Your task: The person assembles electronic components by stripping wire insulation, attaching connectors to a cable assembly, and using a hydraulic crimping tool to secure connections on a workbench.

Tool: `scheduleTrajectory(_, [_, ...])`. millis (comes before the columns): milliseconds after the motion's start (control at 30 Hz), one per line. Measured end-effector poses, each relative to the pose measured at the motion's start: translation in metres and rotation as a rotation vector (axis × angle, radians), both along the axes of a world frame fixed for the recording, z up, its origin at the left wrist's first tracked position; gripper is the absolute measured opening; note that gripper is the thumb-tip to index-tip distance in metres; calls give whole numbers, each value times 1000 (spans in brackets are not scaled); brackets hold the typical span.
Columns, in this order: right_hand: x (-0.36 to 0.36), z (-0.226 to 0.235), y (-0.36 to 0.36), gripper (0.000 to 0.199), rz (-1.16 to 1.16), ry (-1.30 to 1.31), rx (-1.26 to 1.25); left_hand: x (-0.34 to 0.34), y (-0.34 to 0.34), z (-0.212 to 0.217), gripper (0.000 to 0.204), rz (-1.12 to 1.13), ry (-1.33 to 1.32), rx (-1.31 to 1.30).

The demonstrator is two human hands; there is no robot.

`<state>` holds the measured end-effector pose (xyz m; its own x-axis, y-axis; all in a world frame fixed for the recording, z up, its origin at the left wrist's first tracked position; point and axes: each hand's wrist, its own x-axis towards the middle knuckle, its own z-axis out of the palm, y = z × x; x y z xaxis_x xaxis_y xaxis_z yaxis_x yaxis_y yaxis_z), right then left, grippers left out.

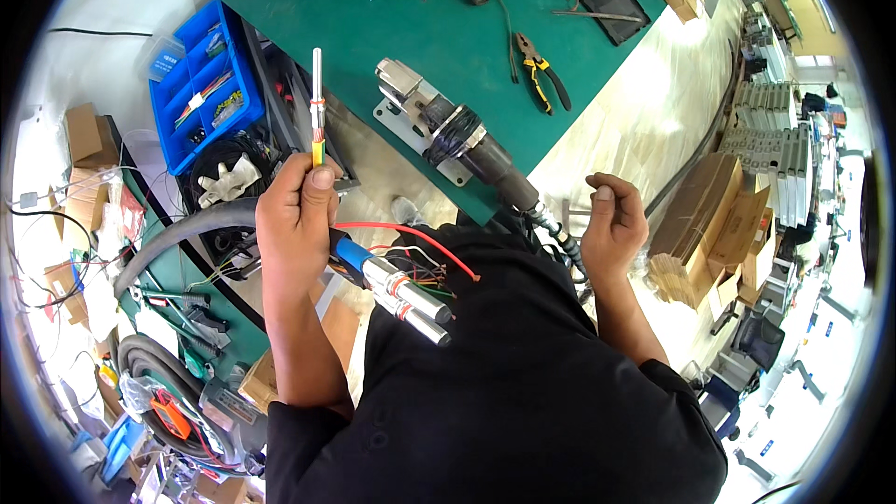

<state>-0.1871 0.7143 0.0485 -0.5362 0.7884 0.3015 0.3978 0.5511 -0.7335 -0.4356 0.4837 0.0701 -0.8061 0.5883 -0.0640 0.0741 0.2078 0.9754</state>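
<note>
My left hand (299, 207) is closed around a yellow-and-green wire (318, 151) and holds it upright. On the wire's top end is a slim silver pin terminal (317, 84) with a red ring. Below that hand, more conductors of the thick black cable (191, 226) stick out: large silver pin terminals (411, 294), a red wire (411, 228) and several thin coloured wires. My right hand (614, 224) is raised with fingers curled against the thumb; nothing shows in it. Between the hands, a metal crimping head (420, 98) with a dark cylindrical body sits at the table corner.
Black-and-yellow pliers (541, 75) and a black tray (611, 11) lie on the green table (429, 14). A blue compartment box (201, 84) of small parts and a white glove (229, 179) are at the left. An open cardboard box (705, 229) stands on the right.
</note>
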Motion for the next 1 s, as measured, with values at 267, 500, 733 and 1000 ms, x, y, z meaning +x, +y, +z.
scheduleTrajectory(267, [-37, -2, 11, 13, 86, -69, -53, -1, 0, 6, 28, 12, 33, -79])
scheduleTrajectory(500, [-65, -7, 19, 13, 152, -84, -105, 3, -2, 1, 24, 57, 28, -48])
scheduleTrajectory(733, [-116, -20, 16, 41, 288, -317, 35, 2, 0, 4, 23, 42, 22, -40])
scheduleTrajectory(1000, [-205, -38, 3, 67, 396, -704, 119, 3, -7, 7, 23, 39, 40, -32])
